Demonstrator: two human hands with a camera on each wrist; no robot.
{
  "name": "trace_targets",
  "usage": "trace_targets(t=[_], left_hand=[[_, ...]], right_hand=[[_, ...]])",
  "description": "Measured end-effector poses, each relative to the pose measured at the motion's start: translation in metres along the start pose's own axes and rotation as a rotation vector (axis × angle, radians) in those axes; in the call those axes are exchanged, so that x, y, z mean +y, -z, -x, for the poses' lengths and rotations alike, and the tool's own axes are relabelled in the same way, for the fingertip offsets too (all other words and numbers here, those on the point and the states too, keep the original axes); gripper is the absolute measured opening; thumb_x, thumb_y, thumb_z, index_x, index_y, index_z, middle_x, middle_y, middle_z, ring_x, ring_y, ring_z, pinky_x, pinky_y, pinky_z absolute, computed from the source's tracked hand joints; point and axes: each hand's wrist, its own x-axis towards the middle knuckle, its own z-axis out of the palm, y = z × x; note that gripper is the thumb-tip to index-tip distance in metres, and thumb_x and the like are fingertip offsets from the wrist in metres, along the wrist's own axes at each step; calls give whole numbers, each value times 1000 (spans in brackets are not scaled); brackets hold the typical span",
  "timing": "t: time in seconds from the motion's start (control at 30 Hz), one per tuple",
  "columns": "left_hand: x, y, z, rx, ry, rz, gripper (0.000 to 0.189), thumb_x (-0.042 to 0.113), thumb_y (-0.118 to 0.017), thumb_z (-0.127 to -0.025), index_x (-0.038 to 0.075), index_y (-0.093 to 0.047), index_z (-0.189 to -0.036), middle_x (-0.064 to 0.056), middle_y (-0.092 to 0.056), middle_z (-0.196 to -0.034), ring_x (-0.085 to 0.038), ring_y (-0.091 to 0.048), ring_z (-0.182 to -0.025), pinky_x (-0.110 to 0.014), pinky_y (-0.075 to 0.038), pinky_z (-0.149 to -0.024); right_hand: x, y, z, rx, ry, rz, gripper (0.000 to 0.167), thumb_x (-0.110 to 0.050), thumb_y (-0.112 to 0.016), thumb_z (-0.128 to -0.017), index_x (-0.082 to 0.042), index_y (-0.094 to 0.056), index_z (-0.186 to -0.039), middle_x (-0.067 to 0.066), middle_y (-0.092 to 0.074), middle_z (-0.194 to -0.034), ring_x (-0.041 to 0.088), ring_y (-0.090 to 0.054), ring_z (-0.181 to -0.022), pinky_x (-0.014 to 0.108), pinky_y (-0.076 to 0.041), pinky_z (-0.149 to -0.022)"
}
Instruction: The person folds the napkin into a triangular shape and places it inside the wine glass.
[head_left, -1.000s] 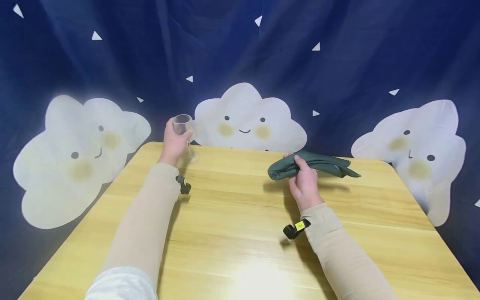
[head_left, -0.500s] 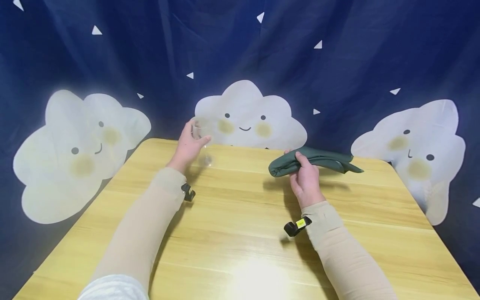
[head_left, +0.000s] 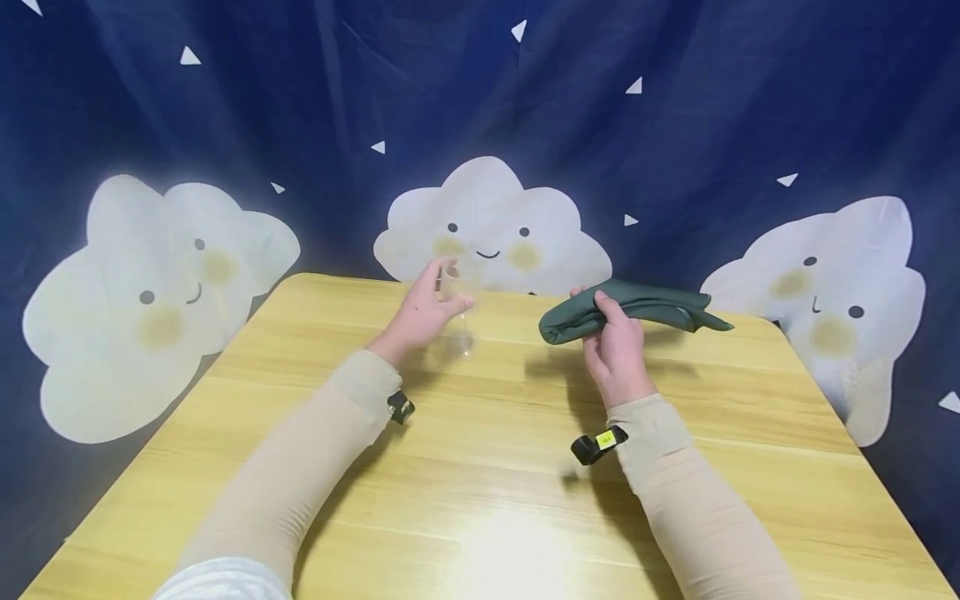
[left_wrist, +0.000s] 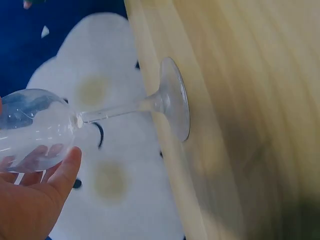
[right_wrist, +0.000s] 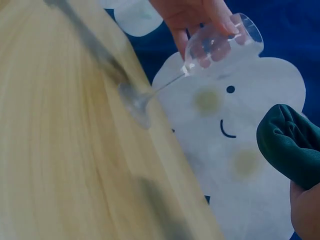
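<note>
My left hand (head_left: 423, 310) holds a clear wine glass (left_wrist: 42, 131) by its bowl, fingers wrapped around one side and thumb on the other. The glass is upright, with its stem and round foot (left_wrist: 175, 100) showing below the hand; whether the foot touches the tabletop I cannot tell. To the right, my right hand (head_left: 618, 354) grips a folded dark green cloth (head_left: 637, 310), thumb on top and fingers underneath. The cloth is held above the table, its rolled fold (right_wrist: 290, 140) toward the glass and its loose ends pointing right.
A light wooden table (head_left: 450, 467) spreads under both arms, its far edge just beyond the hands. Behind it hangs a dark blue curtain (head_left: 450, 75) with white smiling clouds. Small black cameras (head_left: 596, 446) are strapped to both wrists.
My left hand has carried the wine glass rightward and slightly nearer, toward the cloth. The right hand with the cloth has risen slightly in the view, otherwise staying nearly in place.
</note>
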Motion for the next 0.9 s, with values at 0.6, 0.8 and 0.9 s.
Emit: trace_targets(t=[0.6, 0.8, 0.9], left_hand=[[35, -63, 31, -294, -41, 103, 75, 26, -78, -91, 25, -38, -153, 2, -49, -143, -25, -59, -120, -40, -50, -98], [36, -66, 34, -316, -52, 106, 72, 26, -77, -92, 27, -38, -153, 2, -50, -143, -24, -61, -118, -42, -48, -100], [36, -65, 33, -316, -63, 102, 71, 26, -77, -92, 27, -38, -153, 2, -50, -143, -25, -61, -118, -42, -48, -102]], right_hand=[[-31, -22, -1, -88, 51, -79, 25, 3, -56, -99, 4, -42, -120, 21, -60, -109, 34, -64, -102, 39, -51, -99], [-42, -31, -1, -99, 46, -118, 31, 4, -58, -98, 5, -40, -123, 23, -58, -113, 34, -64, -102, 39, -50, -100], [-46, -38, -1, -129, 47, -130, 36, 4, -59, -98, 4, -38, -127, 24, -54, -116, 35, -64, -104, 40, -47, -103]])
